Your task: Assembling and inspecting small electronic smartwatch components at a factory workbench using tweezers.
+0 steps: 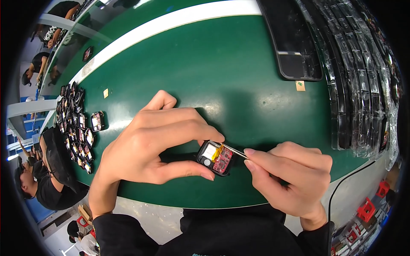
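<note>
Between the thumb and fingers of my left hand [153, 138] is a small black device housing [221, 170], open-faced and tilted. Inside it show a red circuit board [223, 161], a silvery battery [210, 151] with yellow tape and a round silver part. My right hand [292, 173] pinches a pair of thin metal tweezers [236, 152] between thumb and forefinger. The tweezers' tips reach the upper edge of the housing, near the yellow tape; their exact contact is hidden by my left fingertip.
Many similar open housings [77, 128] lie heaped at the left, one [97, 121] slightly apart. At the right stand stacked clear plastic trays [358, 77] and a black tray [294, 38]. Small tan paper pieces [300, 86] lie on the green table [205, 55]. Other people sit at the far left.
</note>
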`<state>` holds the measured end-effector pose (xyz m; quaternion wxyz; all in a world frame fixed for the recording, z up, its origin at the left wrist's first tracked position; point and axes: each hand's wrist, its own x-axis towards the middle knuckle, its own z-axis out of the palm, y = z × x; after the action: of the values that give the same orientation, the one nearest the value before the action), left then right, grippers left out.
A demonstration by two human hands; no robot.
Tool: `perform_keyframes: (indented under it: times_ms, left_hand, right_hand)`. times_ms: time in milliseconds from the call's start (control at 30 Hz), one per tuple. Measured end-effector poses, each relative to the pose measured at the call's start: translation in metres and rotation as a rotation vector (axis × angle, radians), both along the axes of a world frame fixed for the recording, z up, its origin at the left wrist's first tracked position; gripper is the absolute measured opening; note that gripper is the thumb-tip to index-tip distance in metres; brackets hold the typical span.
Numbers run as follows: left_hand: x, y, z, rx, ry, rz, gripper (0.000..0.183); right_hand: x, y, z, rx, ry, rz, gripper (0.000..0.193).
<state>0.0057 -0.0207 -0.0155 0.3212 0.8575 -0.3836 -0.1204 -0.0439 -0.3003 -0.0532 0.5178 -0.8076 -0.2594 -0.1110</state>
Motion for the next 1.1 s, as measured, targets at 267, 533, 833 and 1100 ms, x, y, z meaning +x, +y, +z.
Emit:
perform_keyframes:
  times_ms: [267, 533, 833, 1100]
  left_hand:
    - [0.0006, 0.0002, -0.0026, -0.033, 0.012, -0.037, 0.060]
    - [0.0012, -0.0006, -0.0050, -0.056, 0.002, -0.042, 0.060]
    - [0.0014, -0.0026, -0.0034, -0.073, -0.010, -0.047, 0.056]
    - [-0.0012, -0.0037, 0.0006, -0.048, -0.038, -0.054, 0.051]
  right_hand:
    - [0.0008, -0.0038, 0.0042, -0.003, 0.076, 0.059, 0.028]
    - [0.0006, -0.0042, 0.0041, -0.004, 0.084, 0.066, 0.028]
    - [0.0012, -0.0022, 0.0005, 0.017, 0.061, 0.081, 0.029]
    - [-0.0016, -0.0032, 0.0041, -0.037, 0.101, 0.051, 0.025]
